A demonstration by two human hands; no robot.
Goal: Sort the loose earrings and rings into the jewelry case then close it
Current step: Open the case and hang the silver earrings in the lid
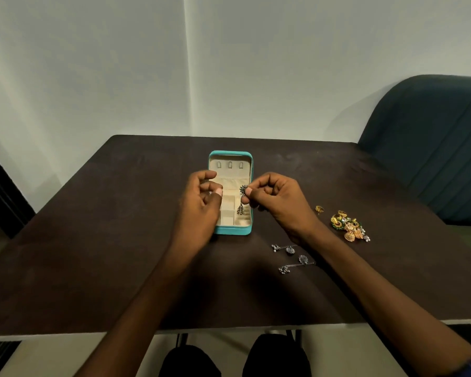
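Pinching a small bit, perhaps an earring back though blur hides it, the left hand hovers with fingers curled over the left side of the case, which lies open on the table with its long axis running away from the person. To its right, the right hand nips a silver earring between thumb and forefinger by its round top, so the piece hangs upright with its tassel end just above the small compartments along the case's right edge. That is the relation the next move likely turns on: the earring dangles directly over the tray, long axis vertical, the right hand nearest to it, so a short lowering should seat it. Further right, two more silver earrings lie on the table near the right forearm, their chains stretched roughly sideways. Beyond them sits a gold cluster with one gold ring just apart from it, all unsorted and closer to the right hand.
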